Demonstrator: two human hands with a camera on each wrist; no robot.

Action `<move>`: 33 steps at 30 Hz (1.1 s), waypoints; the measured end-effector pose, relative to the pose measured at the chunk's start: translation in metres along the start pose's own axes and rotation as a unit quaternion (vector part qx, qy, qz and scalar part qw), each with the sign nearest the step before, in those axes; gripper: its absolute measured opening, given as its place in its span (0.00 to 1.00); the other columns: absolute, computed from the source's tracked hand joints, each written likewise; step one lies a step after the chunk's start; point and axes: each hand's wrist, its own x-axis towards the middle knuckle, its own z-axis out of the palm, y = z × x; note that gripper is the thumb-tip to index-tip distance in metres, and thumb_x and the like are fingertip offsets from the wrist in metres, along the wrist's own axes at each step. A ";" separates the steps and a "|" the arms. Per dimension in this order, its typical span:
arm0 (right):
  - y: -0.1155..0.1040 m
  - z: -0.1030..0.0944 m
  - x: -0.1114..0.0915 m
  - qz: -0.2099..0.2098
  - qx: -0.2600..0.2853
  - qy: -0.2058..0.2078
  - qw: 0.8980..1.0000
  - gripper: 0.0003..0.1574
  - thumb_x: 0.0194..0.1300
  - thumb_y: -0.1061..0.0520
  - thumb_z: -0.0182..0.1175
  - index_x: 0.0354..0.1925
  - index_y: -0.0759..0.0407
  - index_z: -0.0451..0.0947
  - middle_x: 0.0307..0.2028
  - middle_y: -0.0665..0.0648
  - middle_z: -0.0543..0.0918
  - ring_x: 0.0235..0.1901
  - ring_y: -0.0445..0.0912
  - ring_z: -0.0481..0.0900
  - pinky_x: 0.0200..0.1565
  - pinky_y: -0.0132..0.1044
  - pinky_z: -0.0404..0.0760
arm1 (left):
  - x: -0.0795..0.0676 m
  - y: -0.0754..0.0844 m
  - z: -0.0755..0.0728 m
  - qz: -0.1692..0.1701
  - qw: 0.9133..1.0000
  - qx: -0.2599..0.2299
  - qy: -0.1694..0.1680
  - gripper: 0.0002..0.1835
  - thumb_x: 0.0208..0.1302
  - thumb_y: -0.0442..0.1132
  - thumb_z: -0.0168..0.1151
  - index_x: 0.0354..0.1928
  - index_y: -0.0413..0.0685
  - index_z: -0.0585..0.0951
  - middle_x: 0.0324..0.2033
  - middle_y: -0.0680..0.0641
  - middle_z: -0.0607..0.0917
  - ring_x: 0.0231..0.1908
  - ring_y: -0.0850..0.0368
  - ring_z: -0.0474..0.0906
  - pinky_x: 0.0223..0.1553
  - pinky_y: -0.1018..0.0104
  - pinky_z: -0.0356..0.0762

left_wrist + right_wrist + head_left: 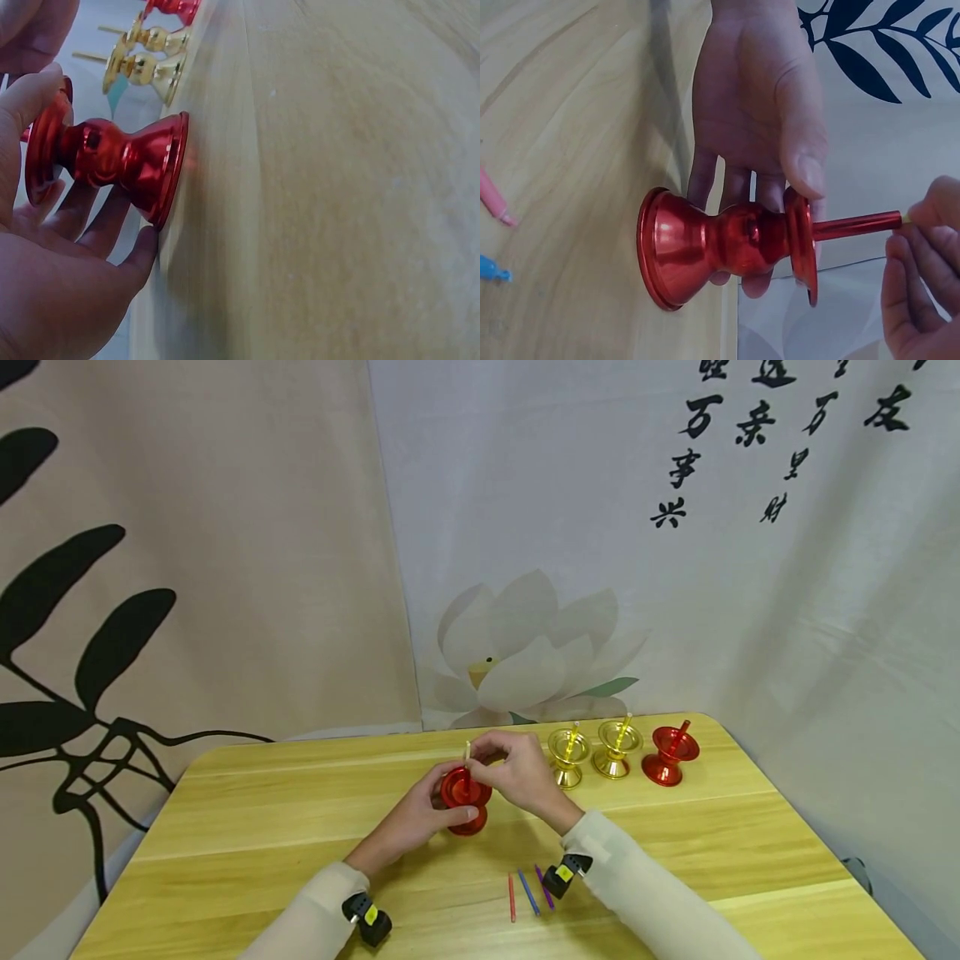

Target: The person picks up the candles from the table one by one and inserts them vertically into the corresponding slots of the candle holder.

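A shiny red candle holder (468, 820) stands upright on the wooden table, with a thin red tube (859, 225) rising from its dish. My left hand (429, 806) grips this holder, thumb on the near side and fingers behind its stem. At the tube's top, my right hand (522, 768) pinches a thin pale yellow candle (468, 750). In the right wrist view, only a sliver of yellow shows between the tube's end and the right fingertips (930, 206). How deep the candle sits in the tube is hidden.
To the right stand two gold holders (567, 770) and another red holder (664, 770), each with an upright tube. Thin pink (512, 897), blue (528, 893) and purple (545, 888) candles lie near the right forearm. A printed curtain (525, 527) hangs behind the table.
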 end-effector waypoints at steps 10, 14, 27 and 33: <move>0.003 -0.003 -0.007 0.020 -0.003 -0.010 1.000 0.06 0.67 0.66 0.73 0.42 0.60 0.91 0.38 0.53 0.93 0.37 0.45 0.90 0.43 0.46 0.91 | -0.001 0.000 -0.002 -0.002 1.000 0.002 -0.003 0.40 0.75 0.41 0.75 0.82 0.45 0.66 0.68 0.38 0.81 0.64 0.43 0.82 0.63 0.52 0.83; 0.005 -0.011 -0.016 0.047 -0.014 -0.023 0.999 0.07 0.68 0.64 0.73 0.45 0.62 0.91 0.40 0.51 0.92 0.39 0.44 0.90 0.45 0.52 0.91 | -0.003 0.000 -0.004 -0.009 1.000 0.018 0.012 0.42 0.74 0.42 0.76 0.83 0.44 0.65 0.68 0.38 0.81 0.63 0.42 0.82 0.63 0.47 0.83; 0.016 -0.037 -0.059 0.091 -0.053 -0.086 0.991 0.06 0.65 0.62 0.75 0.42 0.60 0.90 0.37 0.47 0.90 0.36 0.40 0.87 0.42 0.38 0.89 | -0.007 -0.005 -0.016 -0.021 0.998 0.021 0.054 0.44 0.72 0.41 0.77 0.83 0.44 0.65 0.67 0.39 0.83 0.63 0.43 0.82 0.62 0.49 0.83; 0.019 -0.039 -0.079 0.103 -0.068 -0.135 0.983 0.12 0.65 0.58 0.78 0.43 0.63 0.89 0.36 0.47 0.89 0.37 0.39 0.85 0.42 0.37 0.89 | -0.012 -0.006 -0.020 -0.026 0.997 0.014 0.071 0.44 0.72 0.38 0.77 0.84 0.43 0.64 0.67 0.38 0.82 0.63 0.42 0.82 0.61 0.51 0.83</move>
